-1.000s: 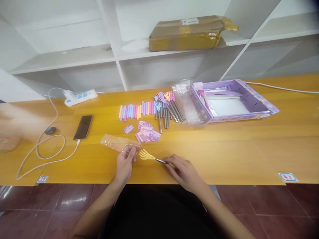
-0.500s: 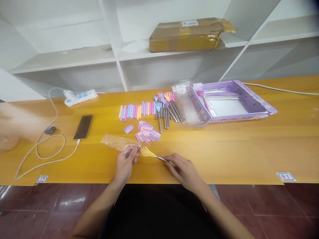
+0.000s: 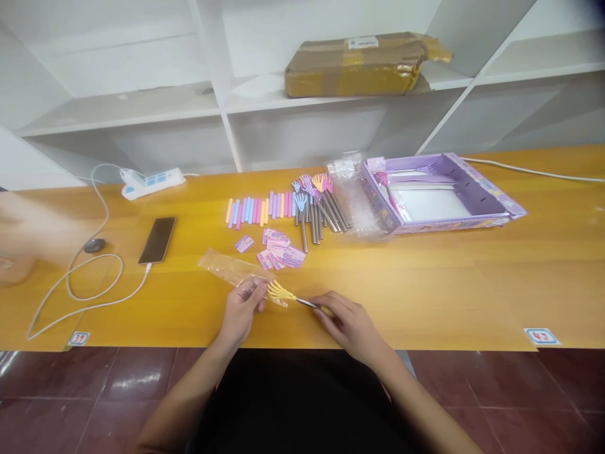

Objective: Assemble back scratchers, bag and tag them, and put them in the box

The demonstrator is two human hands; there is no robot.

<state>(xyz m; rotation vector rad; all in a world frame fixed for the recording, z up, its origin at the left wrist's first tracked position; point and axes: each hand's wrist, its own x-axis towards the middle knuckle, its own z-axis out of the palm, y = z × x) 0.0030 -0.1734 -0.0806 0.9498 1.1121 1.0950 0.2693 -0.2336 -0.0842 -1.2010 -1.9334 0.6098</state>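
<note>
Left hand [image 3: 241, 312]: one, fingers closed in a pinch on a clear plastic bag [image 3: 234, 268], which slants away over the surface [image 3: 425, 284]. Right hand [image 3: 352, 321]: one, fingers closed round the handle end of a yellow hand-shaped scratcher [image 3: 281, 291] with a metal shaft; its yellow head points toward the left hand, at the near end of the bag; whether it lies inside the bag or over it, cannot tell. Beyond the hands: small printed cards [image 3: 282, 252], pink and purple, in a loose heap, with a single card [image 3: 244, 244] just beside it. Further back: a row of coloured tubes [image 3: 259, 212] in yellow, purple, blue and pink; next to it a pile of scratchers [image 3: 319, 208], metal shafts with coloured heads; then clear bags [image 3: 357, 202], overlapping, against a purple box [image 3: 482, 192], open-topped, holding a pink-headed scratcher [image 3: 385, 183] among other items. At the other side: phone [image 3: 157, 240], dark, cable [image 3: 94, 306] plugged in; white power strip [image 3: 154, 183]. On the shelf [image 3: 255, 94]: one taped carton [image 3: 354, 68], one end torn.
</note>
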